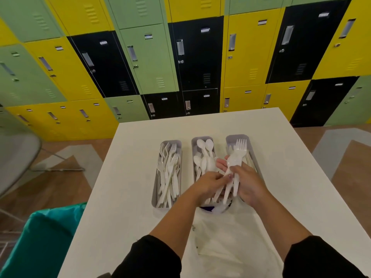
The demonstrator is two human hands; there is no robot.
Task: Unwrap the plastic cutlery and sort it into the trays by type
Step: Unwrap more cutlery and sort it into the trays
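Head view looks down past a wall of green, yellow and black lockers (152,63) onto a white desk (285,177). A teal bin liner (46,233) shows beside the desk's near left corner, and a thin white plastic bag (230,243) lies on the desk between the person's forearms, both in black sleeves (148,259).

Three grey trays stand side by side across the middle of the desk. The left tray (155,189) holds white plastic forks (169,167). The middle tray (193,145) holds white plastic spoons (204,147). The right tray (236,137) is partly hidden by the hands; a fork and pale, stick-like pieces show in it, too unclear to name.

Both hands meet above the near ends of the middle and right trays. The right hand (251,185) has its grip curled round a wrapped cutlery bundle (234,167) of white pieces in clear film, a fork head pointing away from the person and the handles pointing back. The left hand (208,183) pinches at the lower part of the same bundle, its fingertips touching the handles.
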